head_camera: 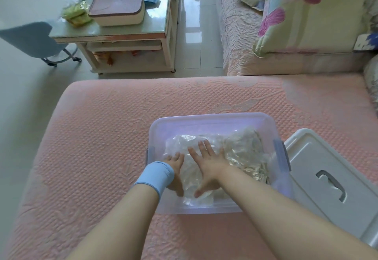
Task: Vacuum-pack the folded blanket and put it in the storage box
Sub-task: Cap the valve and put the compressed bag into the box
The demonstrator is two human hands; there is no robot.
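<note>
A translucent storage box [206, 119] stands on the pink sofa seat. Inside it lies the vacuum-packed blanket [243, 147], pale and wrinkled under crinkled clear plastic. Both hands are down in the box on top of the pack. My left hand [176, 169], with a light blue wristband, presses on the pack's left part near the box wall. My right hand [208, 163] lies flat on the pack's middle with its fingers spread. The box's white lid [331, 180], with a grey handle, lies on the seat just to the right of the box.
The pink quilted sofa seat [114, 137] spreads around the box. A floral cushion [306, 14] lies on the far sofa part. A white coffee table [131, 35] with a lidded container and snack packets stands on the tiled floor, and a blue chair [34, 39] is beside it.
</note>
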